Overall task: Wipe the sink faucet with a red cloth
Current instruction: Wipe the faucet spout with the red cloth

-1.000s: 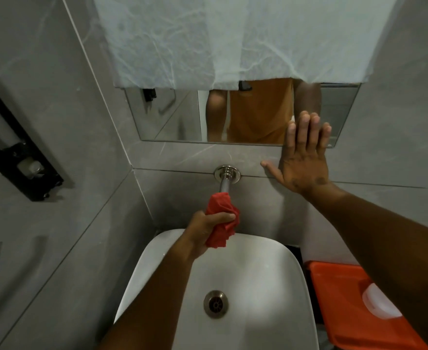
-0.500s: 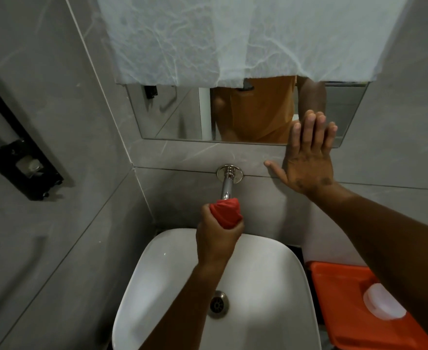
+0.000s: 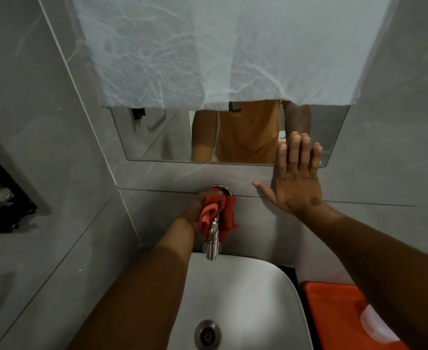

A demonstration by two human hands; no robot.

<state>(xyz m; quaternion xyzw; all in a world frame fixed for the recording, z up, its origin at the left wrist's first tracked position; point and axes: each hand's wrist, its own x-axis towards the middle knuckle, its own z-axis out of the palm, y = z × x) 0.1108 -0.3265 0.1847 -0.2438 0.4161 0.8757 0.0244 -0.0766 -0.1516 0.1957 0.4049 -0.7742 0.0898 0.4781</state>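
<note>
With the right hand [image 3: 297, 184] spread flat on the grey tiled wall [image 3: 384, 173] at three o'clock, the left hand [image 3: 199, 207] should keep the crumpled red cloth [image 3: 216, 214] wrapped snugly around the chrome wall-mounted faucet [image 3: 212, 245], rubbing lengthwise above the white ceramic basin [image 3: 258, 286].

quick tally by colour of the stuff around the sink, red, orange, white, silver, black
red: 1, the red cloth
orange: 1, the bin lid
white: 2, the sink and the sheet over the mirror
silver: 2, the faucet and the drain
black: 1, the wall holder
total: 7
</note>
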